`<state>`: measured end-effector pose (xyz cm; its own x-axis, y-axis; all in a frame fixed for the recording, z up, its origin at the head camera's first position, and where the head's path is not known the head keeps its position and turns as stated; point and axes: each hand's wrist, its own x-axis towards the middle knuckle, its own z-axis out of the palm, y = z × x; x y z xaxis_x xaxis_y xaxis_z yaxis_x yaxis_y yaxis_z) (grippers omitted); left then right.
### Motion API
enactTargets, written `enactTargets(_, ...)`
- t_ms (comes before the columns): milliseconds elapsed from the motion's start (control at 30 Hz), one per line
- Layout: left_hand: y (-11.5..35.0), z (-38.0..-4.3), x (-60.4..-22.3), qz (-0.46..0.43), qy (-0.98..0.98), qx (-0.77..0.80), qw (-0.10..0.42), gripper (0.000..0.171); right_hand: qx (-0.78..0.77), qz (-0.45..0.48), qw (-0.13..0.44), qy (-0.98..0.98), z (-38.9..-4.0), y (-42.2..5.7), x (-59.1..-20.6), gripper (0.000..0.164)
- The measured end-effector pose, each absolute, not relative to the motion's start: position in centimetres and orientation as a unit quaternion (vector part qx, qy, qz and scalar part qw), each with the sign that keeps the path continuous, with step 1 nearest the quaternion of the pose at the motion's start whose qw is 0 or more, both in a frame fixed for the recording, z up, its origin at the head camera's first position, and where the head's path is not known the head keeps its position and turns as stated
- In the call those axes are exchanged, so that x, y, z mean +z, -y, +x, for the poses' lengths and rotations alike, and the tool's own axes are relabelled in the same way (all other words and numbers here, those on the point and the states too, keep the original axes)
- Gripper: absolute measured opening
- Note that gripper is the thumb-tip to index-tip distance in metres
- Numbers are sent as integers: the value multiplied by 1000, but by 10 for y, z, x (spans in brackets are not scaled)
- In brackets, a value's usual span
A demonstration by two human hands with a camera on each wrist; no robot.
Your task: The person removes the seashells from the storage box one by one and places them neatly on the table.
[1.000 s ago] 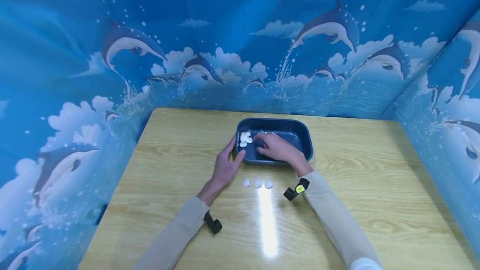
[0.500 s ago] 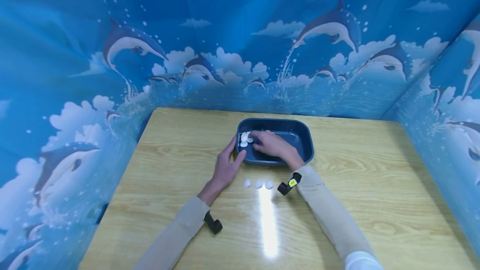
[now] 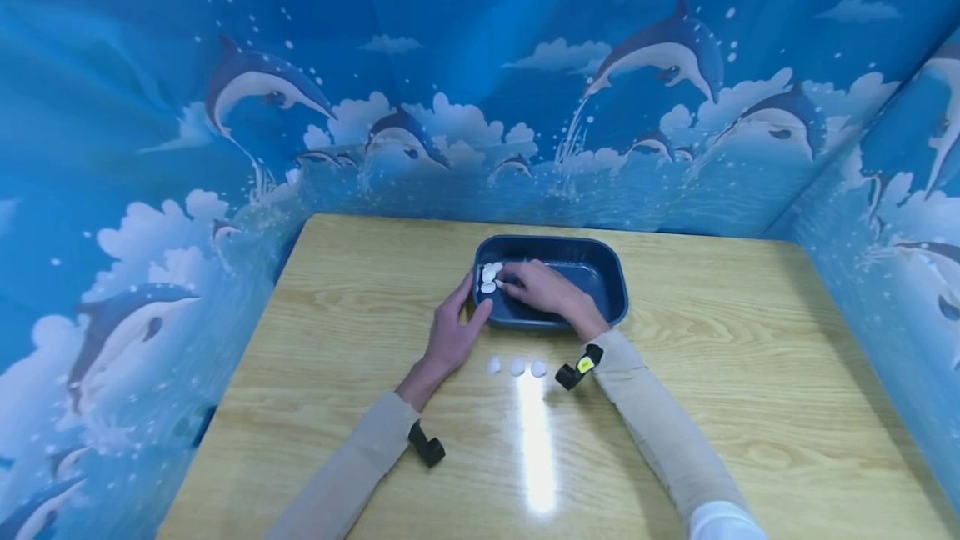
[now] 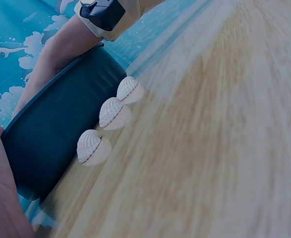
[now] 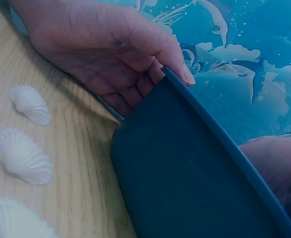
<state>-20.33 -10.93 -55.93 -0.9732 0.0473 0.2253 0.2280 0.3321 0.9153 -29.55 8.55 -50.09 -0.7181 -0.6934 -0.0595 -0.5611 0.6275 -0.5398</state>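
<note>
Just below the head view's centre, the left hand [image 3: 450, 336], thumb over the rim, grips the left end of a dark blue basin [image 3: 612, 277], and the right hand [image 3: 547, 286] reaches in palm down, fingertips at the white shell-like pieces [image 3: 489, 276] clustered at left; whether it holds one, I cannot tell. Three ribbed shells [image 3: 517, 367] lie in a row below the basin, and the tabletop [image 3: 735, 357] stretches widely right to its edge.

Left hand [image 3: 452, 334]: holds tub [image 3: 596, 280], left end
Right hand [image 3: 546, 288]: inside tub, at white pile [image 3: 489, 275]
Row [image 3: 517, 367]: 3 pieces, before tub
</note>
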Motion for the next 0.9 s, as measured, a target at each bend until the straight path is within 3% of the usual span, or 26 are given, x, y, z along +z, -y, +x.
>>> enactTargets(267,110,-204,-559,-86,812,-571,80,64,-248,-357,142,-889,-295,-85,-501,21)
enactTargets(633,109,-203,-560,-79,815,-569,73,65,-235,-354,207,-881,-293,-90,-495,20)
enactTargets(900,108,-204,-561,-74,818,-565,70,65,-239,-310,192,-900,-289,-95,-492,25)
